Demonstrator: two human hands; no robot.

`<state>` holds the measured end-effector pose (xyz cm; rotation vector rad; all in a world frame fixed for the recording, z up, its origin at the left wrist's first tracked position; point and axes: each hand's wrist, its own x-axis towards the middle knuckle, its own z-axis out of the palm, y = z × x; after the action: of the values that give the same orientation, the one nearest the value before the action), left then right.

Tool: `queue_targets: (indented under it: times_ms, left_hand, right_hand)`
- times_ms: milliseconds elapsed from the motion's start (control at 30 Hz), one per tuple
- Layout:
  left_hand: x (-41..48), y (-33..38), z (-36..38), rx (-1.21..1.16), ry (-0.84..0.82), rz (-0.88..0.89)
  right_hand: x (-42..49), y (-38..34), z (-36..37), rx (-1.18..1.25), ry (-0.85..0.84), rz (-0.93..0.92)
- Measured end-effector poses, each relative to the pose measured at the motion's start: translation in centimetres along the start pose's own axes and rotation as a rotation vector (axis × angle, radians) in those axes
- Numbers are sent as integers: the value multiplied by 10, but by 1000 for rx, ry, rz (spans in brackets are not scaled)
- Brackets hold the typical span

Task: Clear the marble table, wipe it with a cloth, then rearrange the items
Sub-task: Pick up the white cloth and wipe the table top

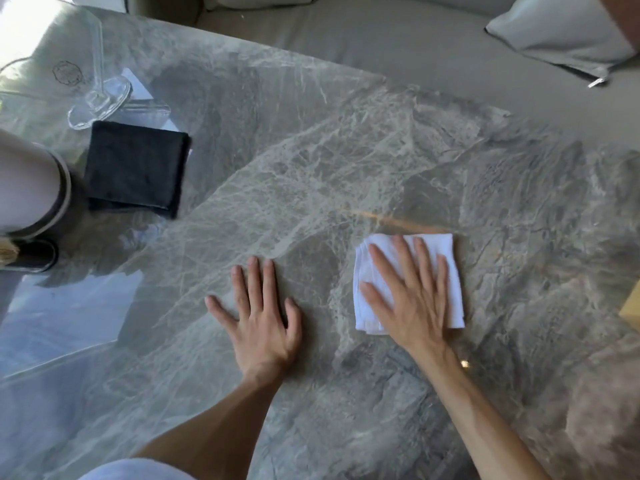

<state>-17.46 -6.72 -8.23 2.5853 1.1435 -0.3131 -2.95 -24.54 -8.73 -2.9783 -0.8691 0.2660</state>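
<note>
The grey-green marble table [311, 150] fills most of the view. A folded white cloth [453, 271] lies flat on it, right of centre. My right hand [408, 292] presses on the cloth with straight, spread fingers. To its left, my left hand [263, 313] rests flat on the bare marble, fingers spread, holding nothing.
At the left lie a folded black cloth [135, 168], a clear glass stand [100, 98] and a pale lamp-like object with a dark base [31, 209]. A sofa seat [381, 39] with a grey cushion [561, 36] borders the far edge. A yellow-tan corner [632, 310] shows at the right.
</note>
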Motion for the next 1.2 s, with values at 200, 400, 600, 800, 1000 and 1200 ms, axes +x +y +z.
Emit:
queue_targets:
  times_ms: [200,400,600,800,1000,1200]
  left_hand:
    - [0,0,1,14,-10,3]
    - [1,1,0,4,-15,1]
    - [0,-1,0,21,-15,-1]
    - [0,-1,0,9,-12,6]
    - [1,-1,-2,5,-26,13]
    - [-1,1,-2,5,-41,24]
  right_hand:
    - [17,-12,4,69,77,267]
    - [-8,-11,1,62,17,-110]
    - [-10,9,-1,18,105,118]
    - [-2,-45,-3,58,-8,98]
    - [-19,32,-5,-58,68,57]
    - [29,-16,-11,62,116,179]
